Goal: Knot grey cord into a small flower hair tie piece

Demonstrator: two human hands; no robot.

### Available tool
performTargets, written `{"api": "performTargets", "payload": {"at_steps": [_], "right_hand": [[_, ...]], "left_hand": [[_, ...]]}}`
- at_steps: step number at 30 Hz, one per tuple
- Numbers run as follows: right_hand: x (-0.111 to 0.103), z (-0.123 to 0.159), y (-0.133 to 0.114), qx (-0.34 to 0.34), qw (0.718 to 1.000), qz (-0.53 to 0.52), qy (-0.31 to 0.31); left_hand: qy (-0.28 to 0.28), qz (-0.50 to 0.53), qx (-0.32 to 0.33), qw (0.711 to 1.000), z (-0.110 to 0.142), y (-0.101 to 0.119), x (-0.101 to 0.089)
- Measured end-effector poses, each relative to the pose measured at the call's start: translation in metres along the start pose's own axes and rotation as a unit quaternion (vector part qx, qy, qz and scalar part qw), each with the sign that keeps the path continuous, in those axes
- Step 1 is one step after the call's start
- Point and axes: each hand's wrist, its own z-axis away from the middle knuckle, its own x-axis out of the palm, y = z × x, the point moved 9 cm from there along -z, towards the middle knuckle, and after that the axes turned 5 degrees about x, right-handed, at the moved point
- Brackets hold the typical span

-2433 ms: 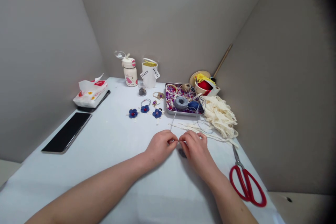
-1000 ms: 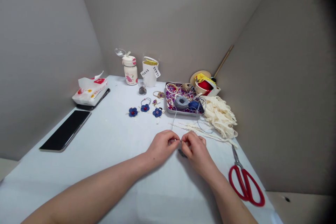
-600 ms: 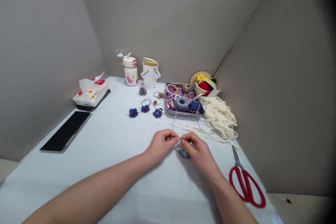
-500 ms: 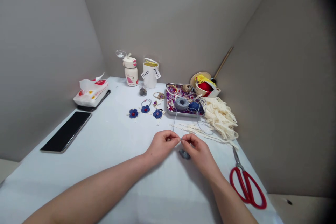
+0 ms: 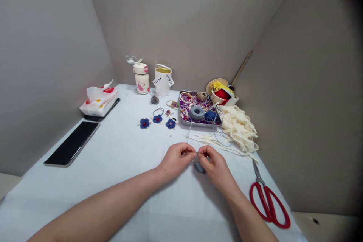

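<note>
At the middle of the desk [image 5: 124, 159], apparently pinching grey thread [image 5: 189, 130] from the tray [image 5: 200, 124] between left hand [image 5: 176, 160] and right hand [image 5: 216, 164], nearly fingertip to fingertip. Below, showing more of a grey bundle [image 5: 199, 167] (form unclear) than a second ago; seemingly the same close work.

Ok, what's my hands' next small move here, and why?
A grey thread runs from the metal tray to the left hand, which pinches nearly tip to tip with the right hand. I'd perhaps ease the right hand away to tauten what seems thread between them; any knot is too small to see.
</note>
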Motion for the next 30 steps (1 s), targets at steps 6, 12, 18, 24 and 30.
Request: {"api": "performTargets", "payload": {"at_steps": [6, 12, 18, 24, 30], "right_hand": [[-0.001, -0.001, -0.001, -0.01, 0.999, 0.037, -0.004], [0.001, 0.002, -0.011, -0.087, 0.977, 0.194, -0.009], [0.008, 0.008, -0.027, -0.153, 0.936, 0.318, -0.005], [0.009, 0.01, -0.03, -0.174, 0.924, 0.341, 0.004], [-0.008, 0.005, -0.023, -0.109, 0.978, 0.175, 0.028]], "left_hand": [[-0.01, -0.051, 0.008, 0.999, -0.001, -0.001, 0.001], [-0.028, -0.142, 0.065, 0.987, -0.001, 0.006, 0.002], [-0.058, -0.205, 0.114, 0.971, 0.001, 0.014, 0.008], [-0.074, -0.198, 0.126, 0.969, 0.002, 0.015, 0.01], [-0.001, -0.02, -0.006, 1.0, -0.004, -0.001, -0.005]]}}
